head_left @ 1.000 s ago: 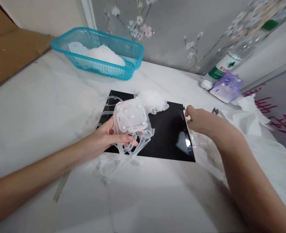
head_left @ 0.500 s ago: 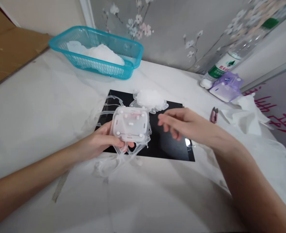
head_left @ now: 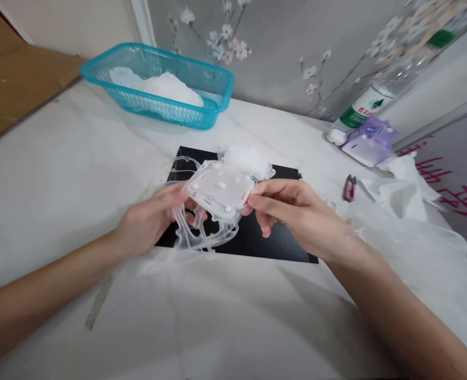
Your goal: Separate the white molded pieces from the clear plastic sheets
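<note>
A translucent white moulded piece (head_left: 221, 190), squarish with rounded corners and small raised pegs, is held tilted between my two hands. My left hand (head_left: 154, 214) pinches its left edge. At the right corner, the thumb and fingers of my right hand (head_left: 285, 206) grip it. Loose, stringy clear trimmings (head_left: 207, 237) dangle below the piece; I cannot tell whether they are still joined to it. Under the hands lies a black rectangular board (head_left: 273, 245). Several more translucent white pieces (head_left: 249, 161) are piled at the board's back edge, partly behind the held one.
A blue plastic basket (head_left: 213, 119) with white pieces stands at the back left. Small pink-handled nippers (head_left: 349, 188) lie right of the board. Farther right are a purple tissue pack (head_left: 370, 142), a water bottle (head_left: 362, 108), crumpled tissues (head_left: 400, 195) and translucent plastic sheeting (head_left: 416, 264).
My right hand has moved left and taken hold of the piece's right corner. The piece has turned and tilted, and my left hand has shifted to its left edge. The trimmings have swung below.
</note>
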A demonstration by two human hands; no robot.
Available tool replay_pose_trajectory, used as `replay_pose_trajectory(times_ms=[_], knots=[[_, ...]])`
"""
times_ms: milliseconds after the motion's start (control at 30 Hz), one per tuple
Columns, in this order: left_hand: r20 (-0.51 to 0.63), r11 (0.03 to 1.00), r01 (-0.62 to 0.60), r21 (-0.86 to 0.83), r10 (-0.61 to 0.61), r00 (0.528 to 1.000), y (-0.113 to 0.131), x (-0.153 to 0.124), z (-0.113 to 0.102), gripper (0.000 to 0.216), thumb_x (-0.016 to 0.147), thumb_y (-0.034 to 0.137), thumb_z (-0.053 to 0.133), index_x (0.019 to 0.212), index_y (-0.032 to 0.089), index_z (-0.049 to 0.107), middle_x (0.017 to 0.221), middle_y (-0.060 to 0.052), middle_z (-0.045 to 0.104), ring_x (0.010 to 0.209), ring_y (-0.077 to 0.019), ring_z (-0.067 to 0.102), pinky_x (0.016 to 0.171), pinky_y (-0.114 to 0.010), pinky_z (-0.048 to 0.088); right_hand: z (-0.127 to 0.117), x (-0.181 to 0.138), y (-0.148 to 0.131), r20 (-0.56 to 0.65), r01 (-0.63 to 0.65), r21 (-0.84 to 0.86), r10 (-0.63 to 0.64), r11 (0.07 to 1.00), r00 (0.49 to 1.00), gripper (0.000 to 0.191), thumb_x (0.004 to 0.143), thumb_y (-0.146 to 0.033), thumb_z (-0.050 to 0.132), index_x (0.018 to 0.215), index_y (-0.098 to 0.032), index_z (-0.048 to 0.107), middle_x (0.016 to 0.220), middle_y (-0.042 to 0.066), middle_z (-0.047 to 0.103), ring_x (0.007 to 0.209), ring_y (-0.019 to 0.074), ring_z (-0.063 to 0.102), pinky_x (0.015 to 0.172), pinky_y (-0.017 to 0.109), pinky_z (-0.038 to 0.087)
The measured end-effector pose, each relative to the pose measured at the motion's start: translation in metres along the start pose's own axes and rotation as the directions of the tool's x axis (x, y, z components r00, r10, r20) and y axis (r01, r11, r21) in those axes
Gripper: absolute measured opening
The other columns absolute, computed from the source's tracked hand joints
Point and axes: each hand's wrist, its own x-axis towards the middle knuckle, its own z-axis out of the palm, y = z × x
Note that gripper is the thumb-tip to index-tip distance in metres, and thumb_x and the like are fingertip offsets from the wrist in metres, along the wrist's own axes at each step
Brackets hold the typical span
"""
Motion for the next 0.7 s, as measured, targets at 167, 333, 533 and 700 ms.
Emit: replay_pose_trajectory(times_ms=[167,333,533,700], knots=[[-0.505,0.915,-0.222,0.337,0.375,0.778,-0.001,0.004,-0.007,0.028,0.072,0.045,0.062,0.092,0.025,0.057,0.094,0.006,0.061,0.079,-0.0126,0.053,0.059,-0.023,0.038,0.005,0.002,0.007,-0.024,-0.015,-0.015,0.015,1.0,1.0,0.015,0.074,-0.029,0.065,0.071,-0.015,0.063,0.065,-0.001,0.059,0.046,0.0044,0.048,0.047,0.019,0.043],[-0.194,0.615,-0.285,0.735,0.594,0.781,-0.005,-0.013,0.009,0.023,0.071,0.031,0.069,0.076,0.021,0.048,0.072,0.005,0.049,0.062,-0.008,0.042,0.055,-0.021,0.035,0.021,0.001,0.016,0.06,-0.006,-0.07,0.011,0.997,0.998,0.015,0.072,-0.029,0.068,0.076,-0.015,0.064,0.07,-0.001,0.061,0.051,0.0052,0.05,0.05,0.019,0.042],[0.191,0.656,-0.27,0.705,0.192,0.963,-0.01,-0.012,0.017,0.025,0.083,0.034,0.052,0.065,0.017,0.049,0.053,0.006,0.038,0.049,-0.0065,0.035,0.045,-0.019,0.028,0.027,0.0,0.022,0.143,0.099,-0.241,-0.065,0.966,0.988,0.009,0.081,-0.022,0.056,0.079,-0.016,0.061,0.069,-0.002,0.057,0.056,0.0053,0.051,0.047,0.016,0.037],[0.209,0.579,-0.297,0.759,0.215,0.954,-0.002,0.002,-0.004,0.019,0.079,0.025,0.05,0.062,0.017,0.051,0.052,0.006,0.039,0.047,-0.0058,0.035,0.045,-0.018,0.028,0.013,0.002,0.011,0.078,-0.005,-0.534,0.055,0.845,0.995,0.013,0.08,-0.022,0.054,0.071,-0.015,0.058,0.059,-0.002,0.054,0.052,0.007,0.051,0.047,0.018,0.036]])
